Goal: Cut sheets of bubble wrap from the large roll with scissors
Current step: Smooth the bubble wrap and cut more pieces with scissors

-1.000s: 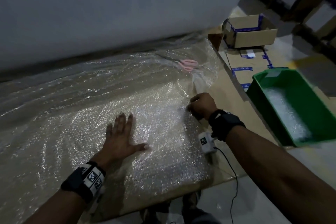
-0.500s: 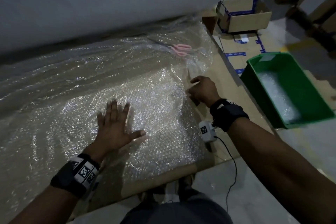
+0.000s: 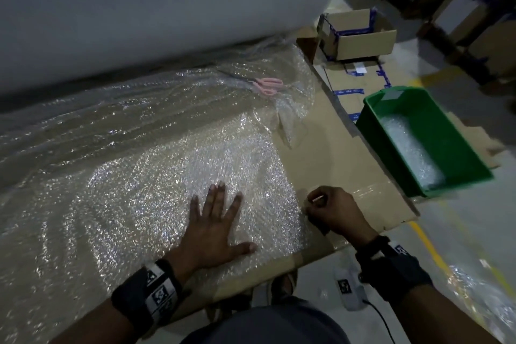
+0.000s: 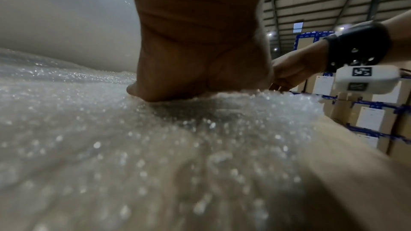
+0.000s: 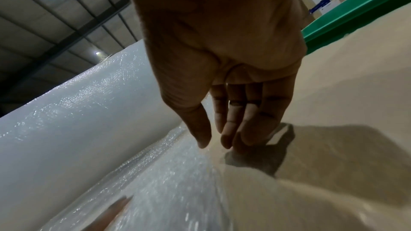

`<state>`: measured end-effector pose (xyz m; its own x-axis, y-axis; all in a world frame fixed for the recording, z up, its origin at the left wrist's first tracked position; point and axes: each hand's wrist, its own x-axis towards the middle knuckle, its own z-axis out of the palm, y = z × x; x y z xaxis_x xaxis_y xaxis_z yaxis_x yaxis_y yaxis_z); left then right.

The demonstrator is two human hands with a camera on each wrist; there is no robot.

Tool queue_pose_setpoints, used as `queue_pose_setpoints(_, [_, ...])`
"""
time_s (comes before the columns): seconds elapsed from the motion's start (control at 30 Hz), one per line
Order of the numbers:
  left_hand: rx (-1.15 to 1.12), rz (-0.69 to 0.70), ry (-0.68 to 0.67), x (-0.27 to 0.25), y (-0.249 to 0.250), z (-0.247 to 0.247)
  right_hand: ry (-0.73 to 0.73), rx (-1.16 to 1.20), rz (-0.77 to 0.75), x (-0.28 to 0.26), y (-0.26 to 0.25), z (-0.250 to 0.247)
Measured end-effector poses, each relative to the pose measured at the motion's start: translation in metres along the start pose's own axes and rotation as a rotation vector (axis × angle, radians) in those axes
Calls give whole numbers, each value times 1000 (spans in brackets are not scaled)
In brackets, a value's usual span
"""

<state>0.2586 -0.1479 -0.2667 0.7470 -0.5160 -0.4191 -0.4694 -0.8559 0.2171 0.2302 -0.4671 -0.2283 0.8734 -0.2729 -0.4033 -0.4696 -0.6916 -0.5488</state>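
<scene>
Both hands (image 3: 215,229) (image 3: 332,211) rest on bubble wrap (image 3: 134,176) edge.

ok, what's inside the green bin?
Inside the green bin lies a pale strip of bubble wrap along its floor. The rest of the floor looks bare green; the near wall hides the inside corner closest to the camera.

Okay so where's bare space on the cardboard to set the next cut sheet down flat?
Bare cardboard lies between the bubble wrap's right edge and the green bin, beyond the right hand. A narrower bare strip runs along the near edge below the left hand. Everything leftward to the roll is covered; the pink scissors lie there.
</scene>
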Motion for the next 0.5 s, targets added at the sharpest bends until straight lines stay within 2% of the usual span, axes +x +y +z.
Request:
queue_pose_setpoints(0.13, [14, -9, 6, -1, -4, -3, 69, -90, -145, 30, -15, -32])
queue_pose_setpoints(0.23, [-19, -48, 33, 10, -8, -17, 217, -156, -333, 86, -40, -71])
queue_pose_setpoints(0.3, [-41, -96, 59, 24, -6, -25, 251, -190, -441, 129, -62, -88])
queue_pose_setpoints(0.37, [-58, -136, 70, 40, 3, -30, 211, -296, -610, 169, -84, -89])
queue_pose_setpoints(0.5, [-86, -229, 85, 65, 31, -30, -5, -671, -895, 229, -104, -65])
